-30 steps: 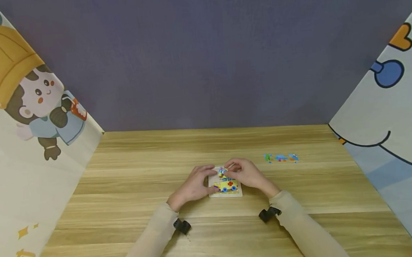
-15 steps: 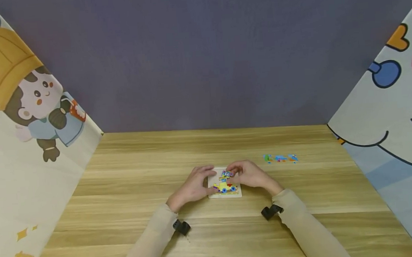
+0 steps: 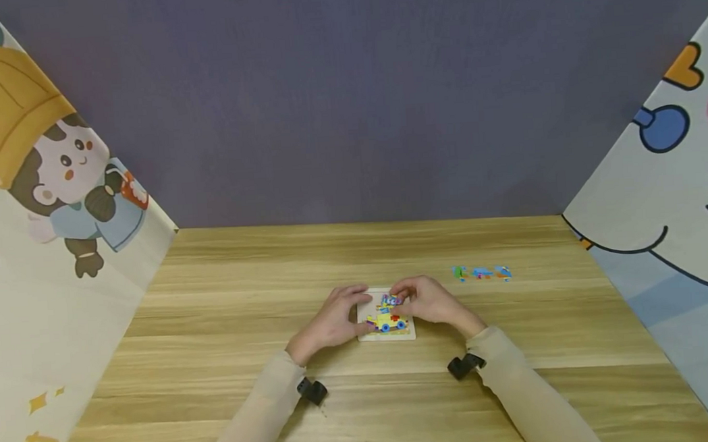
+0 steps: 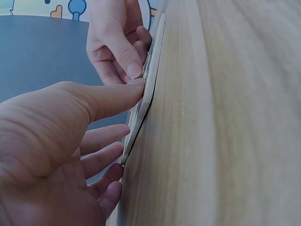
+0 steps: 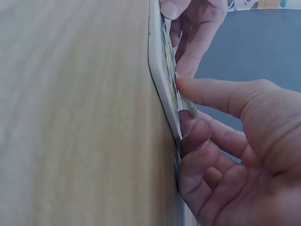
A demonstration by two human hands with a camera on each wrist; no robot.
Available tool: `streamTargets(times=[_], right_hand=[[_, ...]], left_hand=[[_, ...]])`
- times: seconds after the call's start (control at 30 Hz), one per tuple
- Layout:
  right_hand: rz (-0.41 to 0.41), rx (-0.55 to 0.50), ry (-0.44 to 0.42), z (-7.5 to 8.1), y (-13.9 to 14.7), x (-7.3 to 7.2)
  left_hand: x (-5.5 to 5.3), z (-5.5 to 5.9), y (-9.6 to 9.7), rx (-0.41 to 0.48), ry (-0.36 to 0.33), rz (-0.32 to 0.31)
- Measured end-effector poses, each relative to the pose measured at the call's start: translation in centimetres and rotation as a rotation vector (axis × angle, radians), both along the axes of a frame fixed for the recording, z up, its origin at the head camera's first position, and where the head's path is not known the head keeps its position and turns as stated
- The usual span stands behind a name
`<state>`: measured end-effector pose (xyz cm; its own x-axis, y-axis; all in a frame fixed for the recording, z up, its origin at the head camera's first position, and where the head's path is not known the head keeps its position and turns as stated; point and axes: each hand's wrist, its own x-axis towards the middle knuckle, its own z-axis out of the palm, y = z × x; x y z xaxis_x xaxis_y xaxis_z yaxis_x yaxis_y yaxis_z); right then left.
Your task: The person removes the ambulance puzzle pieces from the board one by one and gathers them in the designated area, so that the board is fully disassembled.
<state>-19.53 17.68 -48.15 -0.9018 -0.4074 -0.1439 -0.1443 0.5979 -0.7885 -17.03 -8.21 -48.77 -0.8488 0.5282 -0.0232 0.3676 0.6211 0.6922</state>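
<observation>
1. Right hand: at 3 o'clock of the board, 12 being away from the person. Thumb and index finger pinch a multicoloured puzzle piece, the other fingers curled. The fingers cover part of the piece; how far it is seated cannot be told.
2. Left hand: at 9 o'clock, spread wide. Thumb rests on the board's face near 8 o'clock; fingers lie at its edge towards 10 and 11.
3. Puzzle board: flat between the hands, pale, its left part bare. A yellow vehicle picture with blue wheels fills the 6 o'clock side; its red mark is partly hidden by the right thumb. Both wrist views show the board nearly edge-on, its picture hard to read.
4. Three loose pieces: in a row between 2 and 3 o'clock, well apart from the board; details too small to read.
5. Table: wood-grained, cut off at 6 o'clock, as are both sleeves.
6. Dark wall: at 12 o'clock. Cartoon panels at 10 and 2 are cut off by the frame.
</observation>
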Motion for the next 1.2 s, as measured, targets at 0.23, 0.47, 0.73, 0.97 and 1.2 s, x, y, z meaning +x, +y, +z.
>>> streamTargets(times=[0.23, 0.47, 0.73, 0.97, 1.2], right_hand=[[0.039, 0.003, 0.040, 0.0, 0.5, 0.0], [0.026, 0.008, 0.065, 0.1, 1.0, 0.3], [-0.020, -0.045, 0.003, -0.4, 1.9, 0.5], [-0.023, -0.056, -0.004, -0.4, 3.2, 0.5], [-0.044, -0.053, -0.006, -0.4, 5.1, 0.4]], left_hand=[[0.0, 0.0, 0.0, 0.001, -0.002, -0.001], [0.1, 0.2, 0.0, 0.009, -0.015, 0.001], [0.1, 0.1, 0.0, 0.005, 0.000, 0.001], [0.1, 0.2, -0.1, -0.001, -0.006, 0.003], [0.1, 0.2, 0.0, -0.003, 0.003, 0.002]])
